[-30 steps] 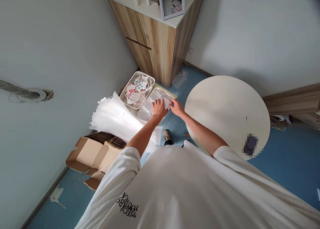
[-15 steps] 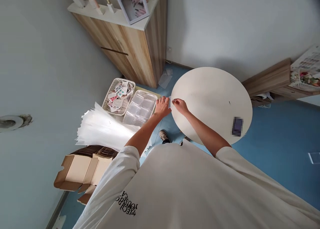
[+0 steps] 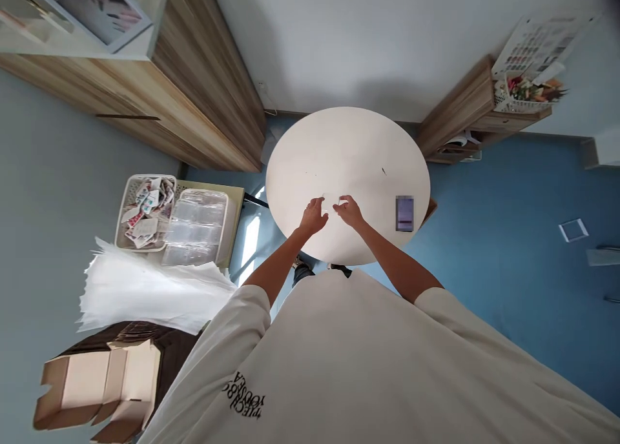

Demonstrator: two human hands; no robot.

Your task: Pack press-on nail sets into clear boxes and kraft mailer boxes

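Both of my hands are over the near part of the round white table (image 3: pixel 349 141). Between them is a small, clear, box-like plastic case (image 3: pixel 331 201), pale against the tabletop and hard to make out in detail. My left hand (image 3: pixel 314 216) grips its left side, fingers curled. At its right edge, my right hand (image 3: pixel 349 211) pinches it between thumb and fingers. To the left, a white basket (image 3: pixel 225 228) holds several clear plastic cases (image 3: pixel 196 221) in stacked rows. Beside it, another white basket (image 3: pixel 119 228) is filled with small printed packets (image 3: pixel 148 208).
A blurred phone (image 3: pixel 405 213) lies on the table's right side. White sheets (image 3: pixel 150 289) and an open cardboard box (image 3: pixel 87 379) are at left. A wooden cabinet (image 3: pixel 208 89) stands back left; a wooden shelf unit (image 3: pixel 465 108) stands at right.
My view and body have turned right, away from the baskets. My hands have moved from the table's left edge to over its top, with the clear case between them.
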